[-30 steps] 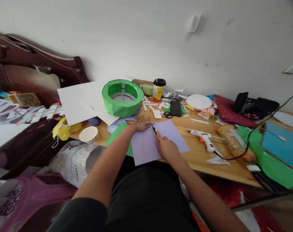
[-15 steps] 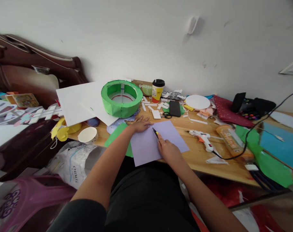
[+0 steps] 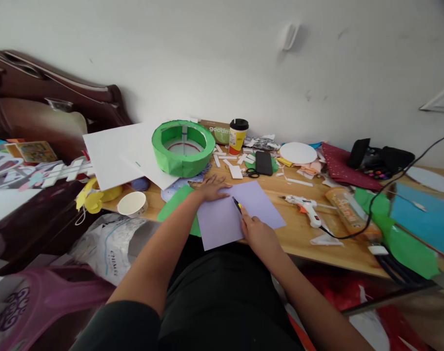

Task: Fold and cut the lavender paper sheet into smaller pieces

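A lilac sheet of paper [image 3: 254, 202] lies on the wooden table [image 3: 310, 239] in front of me. My left hand [image 3: 212, 187] rests flat on the sheet's far left corner, fingers spread. My right hand [image 3: 256, 229] grips a black and yellow cutter [image 3: 237, 204] with its tip touching the paper near the middle. A green sheet [image 3: 174, 202] sticks out from under the lilac one on the left.
A green paper ring [image 3: 183, 147] sits on white boards [image 3: 112, 153] behind. Further back stand a coffee cup [image 3: 237, 136], phone [image 3: 263, 163] and scissors [image 3: 252, 173]. A glue gun [image 3: 304, 207] with a black cord lies at right. A paper cup [image 3: 133, 204] is at left.
My right hand has drawn the cutter toward me along the lilac sheet. The left hand stays pressed on the corner. The view has shifted slightly.
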`<act>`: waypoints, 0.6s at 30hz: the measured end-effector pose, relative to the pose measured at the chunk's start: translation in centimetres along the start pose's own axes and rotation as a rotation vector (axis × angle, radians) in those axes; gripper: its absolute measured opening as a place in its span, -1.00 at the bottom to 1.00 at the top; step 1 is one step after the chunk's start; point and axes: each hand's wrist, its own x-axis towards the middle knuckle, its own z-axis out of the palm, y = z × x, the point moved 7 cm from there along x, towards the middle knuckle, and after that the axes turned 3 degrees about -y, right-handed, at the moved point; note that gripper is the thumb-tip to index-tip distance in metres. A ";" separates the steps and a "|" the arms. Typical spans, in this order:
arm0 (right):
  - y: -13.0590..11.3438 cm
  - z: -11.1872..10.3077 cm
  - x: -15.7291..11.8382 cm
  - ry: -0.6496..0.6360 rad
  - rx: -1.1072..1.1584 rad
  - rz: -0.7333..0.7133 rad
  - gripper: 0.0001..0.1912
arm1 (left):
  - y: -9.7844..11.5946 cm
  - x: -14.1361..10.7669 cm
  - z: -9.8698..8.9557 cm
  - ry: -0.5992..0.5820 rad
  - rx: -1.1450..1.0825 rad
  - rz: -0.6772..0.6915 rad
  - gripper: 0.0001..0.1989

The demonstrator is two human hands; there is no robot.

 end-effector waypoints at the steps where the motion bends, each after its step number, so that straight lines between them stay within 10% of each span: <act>1: 0.0 0.0 -0.2 -0.001 0.003 -0.001 -0.43 | -0.1 0.1 0.0 -0.003 0.002 0.000 -0.36; 18: 0.1 0.8 -3.3 0.039 -0.025 0.005 -0.43 | -0.1 0.2 0.2 -0.024 0.008 0.013 -0.31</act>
